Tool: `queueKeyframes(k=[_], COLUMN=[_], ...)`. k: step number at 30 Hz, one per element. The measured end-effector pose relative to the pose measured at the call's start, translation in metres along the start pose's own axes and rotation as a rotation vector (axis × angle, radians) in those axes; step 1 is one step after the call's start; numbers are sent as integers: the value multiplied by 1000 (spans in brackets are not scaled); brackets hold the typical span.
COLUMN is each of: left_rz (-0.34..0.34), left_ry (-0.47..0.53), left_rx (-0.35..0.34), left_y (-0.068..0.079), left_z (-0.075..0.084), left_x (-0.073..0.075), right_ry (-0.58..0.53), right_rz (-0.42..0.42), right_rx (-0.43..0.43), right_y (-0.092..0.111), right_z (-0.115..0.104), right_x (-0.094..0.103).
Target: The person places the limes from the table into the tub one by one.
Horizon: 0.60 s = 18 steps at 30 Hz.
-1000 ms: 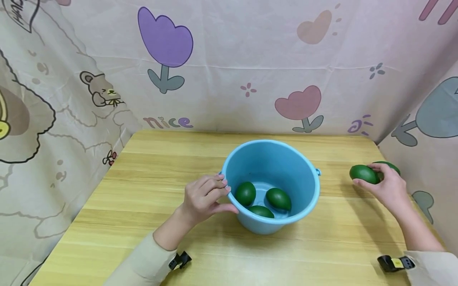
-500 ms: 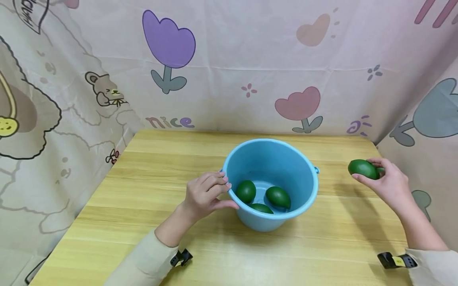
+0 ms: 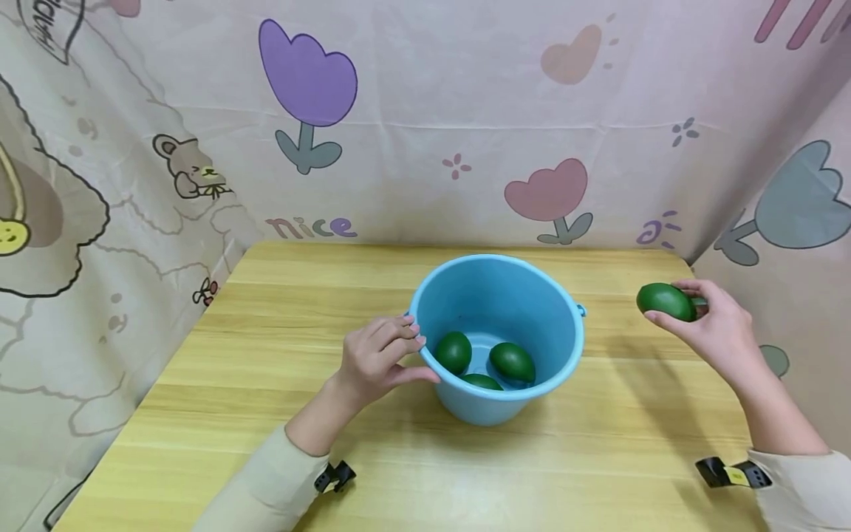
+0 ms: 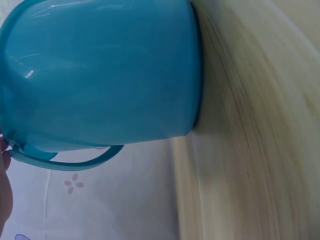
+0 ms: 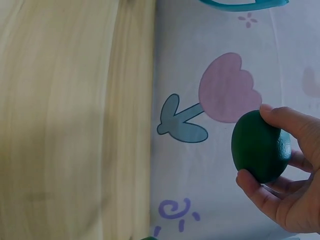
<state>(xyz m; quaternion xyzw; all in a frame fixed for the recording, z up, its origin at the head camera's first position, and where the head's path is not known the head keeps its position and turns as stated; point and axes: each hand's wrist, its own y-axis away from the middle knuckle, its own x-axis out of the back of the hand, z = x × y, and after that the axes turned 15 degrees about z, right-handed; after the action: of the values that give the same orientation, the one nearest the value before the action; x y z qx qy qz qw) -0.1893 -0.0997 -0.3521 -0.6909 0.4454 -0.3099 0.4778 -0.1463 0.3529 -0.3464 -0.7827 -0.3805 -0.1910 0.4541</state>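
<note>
A light blue bucket (image 3: 485,410) stands upright on the wooden table, with three smooth dark green oval fruits in its bottom. One is the fruit (image 3: 454,353) at the left inside. My left hand (image 3: 375,362) grips the left side of the rim, its thumb along the near outer edge. In the left wrist view the bucket wall (image 4: 105,75) fills much of the picture. To the bucket's right, my right hand (image 3: 721,325) holds another green oval fruit (image 3: 665,301) above the table, pinched between thumb and fingers; the right wrist view shows this fruit (image 5: 257,147) from the side.
The wooden table (image 3: 266,332) ends at a printed cloth (image 3: 412,89) that hangs behind it and at both sides. A loop handle (image 4: 75,164) hangs from the bucket. A sliver of dark green (image 5: 149,238) shows at the bottom edge of the right wrist view.
My right hand has lifted the green fruit off the table and moved it slightly left and up. My left hand stays on the bucket rim.
</note>
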Motion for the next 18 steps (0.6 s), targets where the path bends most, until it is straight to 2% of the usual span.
queueKeyframes(k=[8, 18], left_rz=[-2, 2], left_ry=[4, 12], left_rx=[10, 1], left_y=[1, 0], left_z=[0, -1], left_x=[0, -1], right_ry=[-31, -82], right_rz=[-19, 8], right_rx=[-21, 28], right_y=[0, -3], right_z=[-12, -26], right_x=[0, 1])
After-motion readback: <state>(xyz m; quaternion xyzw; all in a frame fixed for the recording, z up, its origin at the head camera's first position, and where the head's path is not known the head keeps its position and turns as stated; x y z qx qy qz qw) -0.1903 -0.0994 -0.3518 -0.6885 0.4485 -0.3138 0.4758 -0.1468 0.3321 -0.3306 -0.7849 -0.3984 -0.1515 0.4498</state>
